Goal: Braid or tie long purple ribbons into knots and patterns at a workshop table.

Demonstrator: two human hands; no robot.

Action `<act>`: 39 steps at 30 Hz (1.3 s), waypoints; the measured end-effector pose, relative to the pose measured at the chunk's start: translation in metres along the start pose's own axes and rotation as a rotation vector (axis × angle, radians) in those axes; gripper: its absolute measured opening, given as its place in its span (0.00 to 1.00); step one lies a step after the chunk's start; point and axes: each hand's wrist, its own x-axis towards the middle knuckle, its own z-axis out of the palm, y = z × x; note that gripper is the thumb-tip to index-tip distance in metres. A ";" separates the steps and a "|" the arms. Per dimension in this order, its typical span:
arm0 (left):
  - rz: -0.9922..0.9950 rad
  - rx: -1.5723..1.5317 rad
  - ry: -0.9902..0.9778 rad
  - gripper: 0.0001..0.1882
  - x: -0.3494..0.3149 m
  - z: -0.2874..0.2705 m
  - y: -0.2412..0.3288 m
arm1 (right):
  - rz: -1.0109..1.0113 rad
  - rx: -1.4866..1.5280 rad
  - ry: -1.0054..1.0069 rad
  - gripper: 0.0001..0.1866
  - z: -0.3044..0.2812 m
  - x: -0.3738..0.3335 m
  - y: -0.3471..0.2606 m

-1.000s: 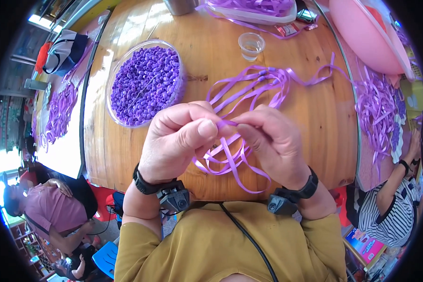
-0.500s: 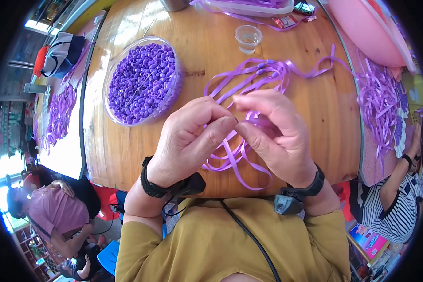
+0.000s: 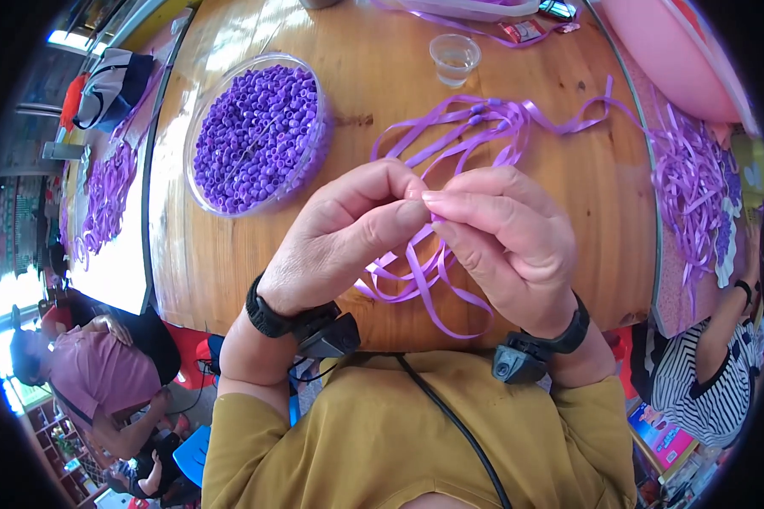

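My left hand (image 3: pixel 344 233) and my right hand (image 3: pixel 518 242) meet fingertip to fingertip over the wooden table. Thumb and forefinger of the left are pinched together; whatever lies between them is too small or hidden to name. The right hand's fingers are also drawn into a pinch, with a bit of purple showing at their tips, bead or ribbon I cannot tell. Purple satin ribbon (image 3: pixel 423 293) lies looped on the table beneath and beyond both hands, a few purple beads threaded on its far part. Left of my hands stands a round clear tub (image 3: pixel 325 140) full of purple beads (image 3: pixel 255 140).
A small clear cup (image 3: pixel 455 59) stands beyond the ribbon. Heaps of ribbon lie on the side tables, left (image 3: pixel 110 199) and right (image 3: pixel 688 195). A pink basin (image 3: pixel 671 59) is at far right. People sit at both sides.
My right fingers, spread apart before, have closed in against the left fingertips. The left hand keeps its pinch. My view has shifted slightly.
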 end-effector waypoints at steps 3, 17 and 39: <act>-0.076 -0.128 -0.008 0.10 0.000 0.002 0.001 | -0.043 -0.032 0.032 0.09 0.004 -0.001 0.001; -0.080 -0.146 0.018 0.06 -0.004 -0.001 0.001 | -0.130 -0.141 0.063 0.11 0.007 -0.001 -0.001; 0.841 0.697 0.249 0.13 0.000 0.014 -0.017 | 0.131 0.187 0.051 0.11 0.005 -0.011 -0.006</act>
